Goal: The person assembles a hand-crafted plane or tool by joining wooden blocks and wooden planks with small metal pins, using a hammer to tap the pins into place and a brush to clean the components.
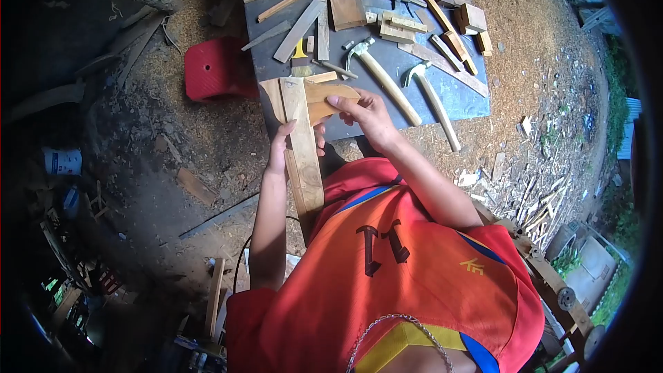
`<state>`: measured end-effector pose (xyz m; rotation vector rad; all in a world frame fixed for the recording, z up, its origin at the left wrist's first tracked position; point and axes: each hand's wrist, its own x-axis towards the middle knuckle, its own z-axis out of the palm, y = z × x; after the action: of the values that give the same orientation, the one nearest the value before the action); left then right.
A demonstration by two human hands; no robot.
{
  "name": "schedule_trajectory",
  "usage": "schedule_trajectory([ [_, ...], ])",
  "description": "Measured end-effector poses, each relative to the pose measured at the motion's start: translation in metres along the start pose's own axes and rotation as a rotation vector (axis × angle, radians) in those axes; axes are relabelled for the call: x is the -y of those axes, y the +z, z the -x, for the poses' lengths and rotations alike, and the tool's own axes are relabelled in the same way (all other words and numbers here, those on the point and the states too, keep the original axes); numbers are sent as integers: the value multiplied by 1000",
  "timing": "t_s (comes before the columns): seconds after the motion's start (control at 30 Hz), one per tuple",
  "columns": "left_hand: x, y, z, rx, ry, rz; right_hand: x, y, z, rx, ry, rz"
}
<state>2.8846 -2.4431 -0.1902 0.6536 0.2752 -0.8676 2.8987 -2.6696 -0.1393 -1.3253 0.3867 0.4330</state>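
Note:
My left hand [282, 145] is wrapped round a long light wooden board [304, 155], its thumb on the near edge and fingertips showing on the far side. The board's far end overlaps the table's front edge. A curved, shaped wooden piece [321, 102] sticks out to the right from that end, and its rounded tip is pinched between thumb and fingers of my right hand [371, 119]. Another curved wooden part [273, 97] shows to the left of the board. Just beyond lie a yellow-handled brush [300, 59] and a claw hammer [387, 83].
The dark table [452, 100] carries a second hammer [431, 103], a notched wood block [347, 10] and several wood offcuts. A red plastic stool [210, 69] stands at its left. Wood shavings and scraps cover the ground, and a white bucket [63, 161] lies at far left.

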Motion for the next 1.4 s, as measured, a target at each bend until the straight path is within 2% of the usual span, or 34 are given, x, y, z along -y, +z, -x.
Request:
schedule_trajectory([
  [0.17,18,7,5,-348,-74,-189,-28,-14,-8,-129,48,-10],
  [0.27,35,4,-3,-466,0,-682,-38,-23,-16,-208,45,-19],
  [0.3,34,21,-2,-494,32,-673,-42,-26,-19,-230,50,-19],
  [0.4,54,11,-10,-581,107,-1030,-55,-31,-26,-258,58,-46],
  [0.53,58,14,-20,-759,186,-1248,-60,-42,-35,-242,64,-45],
  [0.63,44,15,-38,-777,257,-1268,-58,-48,-47,-242,42,-46],
  [0.83,-5,-12,-99,-798,604,-1488,-48,-74,-52,-223,45,-4],
  [0.93,-30,-24,-133,-792,642,-1599,-52,-85,-41,-186,63,14],
  [1.13,-38,-43,-174,-802,453,-1706,-65,-95,-17,-114,136,22],
  [1.37,-29,-56,-179,-817,446,-1753,-69,-102,-13,-68,177,0],
  [1.4,-28,-56,-177,-810,516,-1768,-69,-101,-13,-69,187,-6],
])
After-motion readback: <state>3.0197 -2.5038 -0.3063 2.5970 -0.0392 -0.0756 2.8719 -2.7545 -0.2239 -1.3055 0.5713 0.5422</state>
